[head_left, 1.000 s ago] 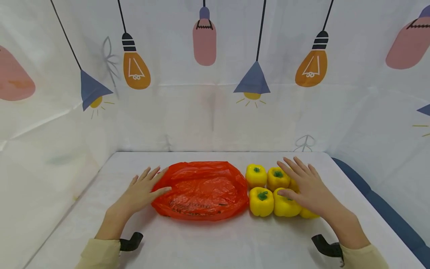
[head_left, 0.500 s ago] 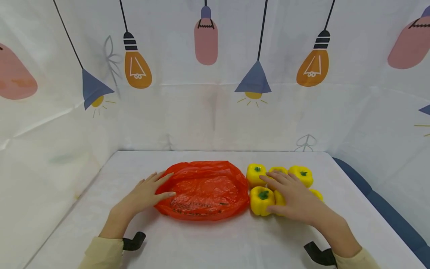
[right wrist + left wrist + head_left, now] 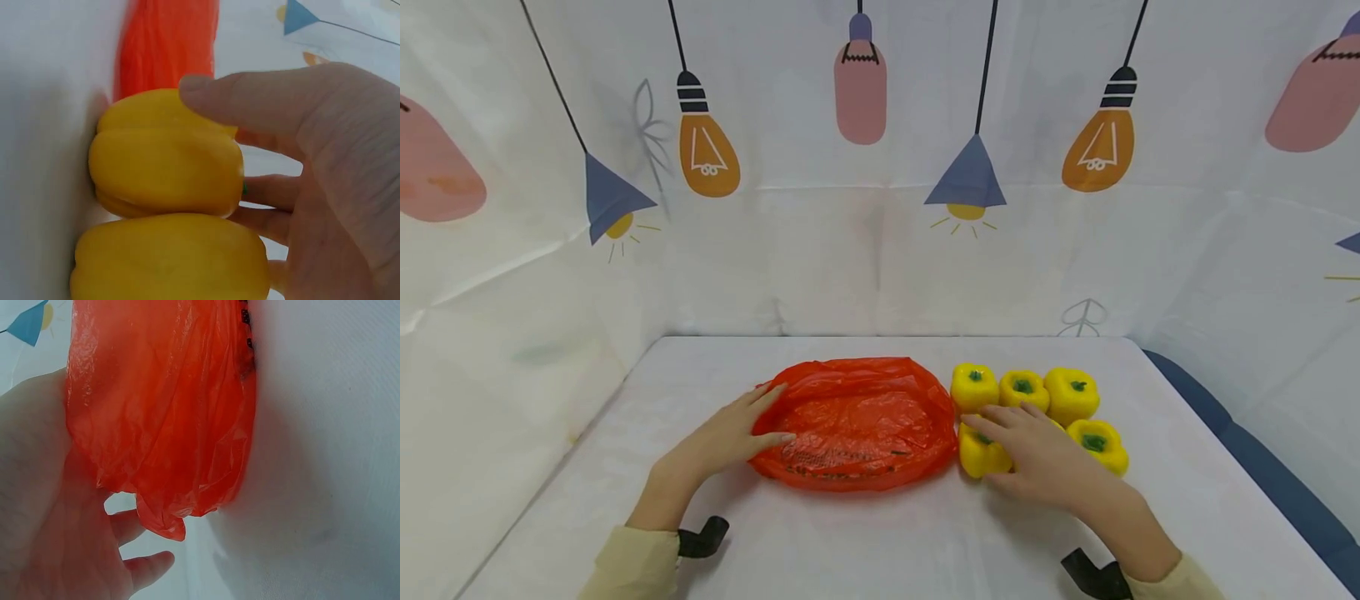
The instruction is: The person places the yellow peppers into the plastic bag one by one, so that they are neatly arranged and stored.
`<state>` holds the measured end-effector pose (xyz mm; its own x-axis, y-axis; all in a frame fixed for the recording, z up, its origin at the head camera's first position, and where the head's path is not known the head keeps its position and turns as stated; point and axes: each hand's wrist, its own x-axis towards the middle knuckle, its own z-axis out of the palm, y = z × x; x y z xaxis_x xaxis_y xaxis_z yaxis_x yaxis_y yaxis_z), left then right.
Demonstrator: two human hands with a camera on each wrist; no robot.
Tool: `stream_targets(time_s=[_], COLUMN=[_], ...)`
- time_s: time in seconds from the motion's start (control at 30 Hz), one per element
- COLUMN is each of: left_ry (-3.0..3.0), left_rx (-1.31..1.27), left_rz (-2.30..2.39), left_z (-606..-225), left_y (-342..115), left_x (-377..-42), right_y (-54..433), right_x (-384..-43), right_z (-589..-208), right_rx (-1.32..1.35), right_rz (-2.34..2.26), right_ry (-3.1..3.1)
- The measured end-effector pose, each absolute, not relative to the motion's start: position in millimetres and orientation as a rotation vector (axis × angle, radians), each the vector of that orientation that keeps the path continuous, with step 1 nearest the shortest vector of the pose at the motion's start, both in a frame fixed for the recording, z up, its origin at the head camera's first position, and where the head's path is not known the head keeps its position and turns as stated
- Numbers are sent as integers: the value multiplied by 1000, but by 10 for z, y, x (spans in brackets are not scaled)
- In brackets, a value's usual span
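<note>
On a white-covered desk (image 3: 880, 542) backed by lamp-printed white sheeting (image 3: 820, 258), the left grip (image 3: 722, 437) was held spread at a red bag (image 3: 865, 421) whose dark print (image 3: 835, 477) could not be read, yellow peppers (image 3: 1071, 395) were grouped just rightward, the right grip (image 3: 1045, 462) was spread about the front-left one, and a dark blue strip (image 3: 1247, 462) was seen beyond.

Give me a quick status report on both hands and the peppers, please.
Left hand at left end of red bag. Right hand over front-left yellow pepper, thumb at its near side. Possibly in the way: adjoining pepper, touching it.
</note>
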<state>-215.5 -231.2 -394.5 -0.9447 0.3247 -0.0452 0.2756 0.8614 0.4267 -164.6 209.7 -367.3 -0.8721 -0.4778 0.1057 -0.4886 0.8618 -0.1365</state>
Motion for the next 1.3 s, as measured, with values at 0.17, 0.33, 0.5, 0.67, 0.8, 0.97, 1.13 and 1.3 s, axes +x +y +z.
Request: stream_targets(time_s=[0.17, 0.33, 0.5, 0.67, 0.8, 0.97, 1.13, 1.3], left_ry=[2871, 2865, 2864, 2863, 2878, 2878, 2878, 2888], left_rx=[468, 481, 474, 447, 470, 497, 513, 521], left_rz=[691, 695, 676, 676, 687, 710, 723, 726], left_z=[-3945, -3933, -3913, -3925, -3934, -3918, -3890, -3863], left_y=[-2315, -2308, -2288, -2286, -2298, -2304, -2309, -2316], left_x=[-2156, -2154, -2149, -2156, -2161, -2152, -2129, -2105], right_y=[2060, 2035, 2025, 2016, 2026, 2046, 2069, 2070], right_x=[-1656, -1677, -1685, -1681, -1689, -1695, -1675, -1666], right_z=[-3697, -3724, -3753, -3767, -3777, -3748, -3654, -3556], right_rx=[776, 803, 813, 810, 877, 920, 895, 871], right_rz=[205, 184, 207, 269, 300, 339, 381, 414], right_ry=[-2981, -2968, -2943, -2943, -2906, -2841, -2781, -2757])
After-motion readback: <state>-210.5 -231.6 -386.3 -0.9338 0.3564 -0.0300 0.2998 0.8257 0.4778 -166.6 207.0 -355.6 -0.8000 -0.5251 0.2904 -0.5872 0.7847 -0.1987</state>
